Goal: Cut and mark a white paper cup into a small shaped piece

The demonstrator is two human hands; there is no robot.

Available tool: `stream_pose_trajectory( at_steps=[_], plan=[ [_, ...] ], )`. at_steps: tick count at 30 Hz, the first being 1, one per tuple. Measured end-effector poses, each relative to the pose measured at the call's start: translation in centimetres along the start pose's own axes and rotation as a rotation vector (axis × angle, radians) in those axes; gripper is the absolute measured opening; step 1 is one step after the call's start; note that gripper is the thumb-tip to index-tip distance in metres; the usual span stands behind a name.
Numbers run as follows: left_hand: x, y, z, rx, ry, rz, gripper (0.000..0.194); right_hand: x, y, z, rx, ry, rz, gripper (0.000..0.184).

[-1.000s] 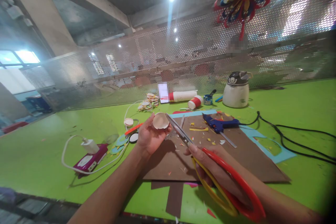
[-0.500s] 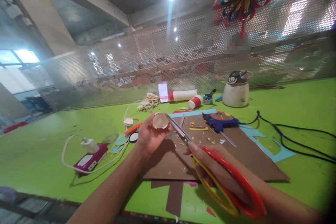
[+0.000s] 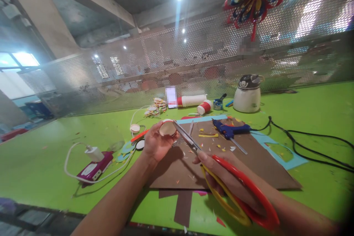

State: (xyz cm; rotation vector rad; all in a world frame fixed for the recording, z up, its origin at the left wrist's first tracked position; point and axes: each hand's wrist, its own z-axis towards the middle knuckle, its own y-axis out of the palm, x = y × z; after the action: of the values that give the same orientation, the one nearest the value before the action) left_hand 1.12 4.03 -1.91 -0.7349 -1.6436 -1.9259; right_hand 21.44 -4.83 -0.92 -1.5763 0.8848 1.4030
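Between its fingers my left hand (image 3: 157, 144) holds a small round piece (image 3: 167, 128), pale inside with a bit of red on its rim; it looks like the cut bottom of a paper cup. My right hand (image 3: 218, 171) grips scissors (image 3: 190, 142) with one red and one yellow handle loop. The blades point up and left, their tips at the right rim of the cup bottom. Below both hands lies a brown board (image 3: 193, 171) strewn with paper scraps. A blue glue gun (image 3: 231, 129) rests on the board's far right part.
Purple power strip (image 3: 95, 169) with a white plug and cable stands left. Behind are stacked small discs (image 3: 156, 107), a phone (image 3: 171, 97), stacked cups (image 3: 192, 100), a single red-and-white cup (image 3: 205, 107), a blue jar (image 3: 218, 104) and a white water bottle (image 3: 247, 96). Black cable (image 3: 298, 143) runs right.
The cup bottom has tilted a little in my left hand, so more of its red rim shows. The scissors stay at its right edge; the view has shifted slightly.
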Motion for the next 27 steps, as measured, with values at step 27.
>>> stream_pose_trajectory(
  at_steps=[27],
  plan=[
    [0.27, -0.04, -0.12, -0.036, 0.022, 0.059, 0.021, 0.22, -0.10, 0.30, -0.019, -0.096, -0.163, 0.062]
  ],
)
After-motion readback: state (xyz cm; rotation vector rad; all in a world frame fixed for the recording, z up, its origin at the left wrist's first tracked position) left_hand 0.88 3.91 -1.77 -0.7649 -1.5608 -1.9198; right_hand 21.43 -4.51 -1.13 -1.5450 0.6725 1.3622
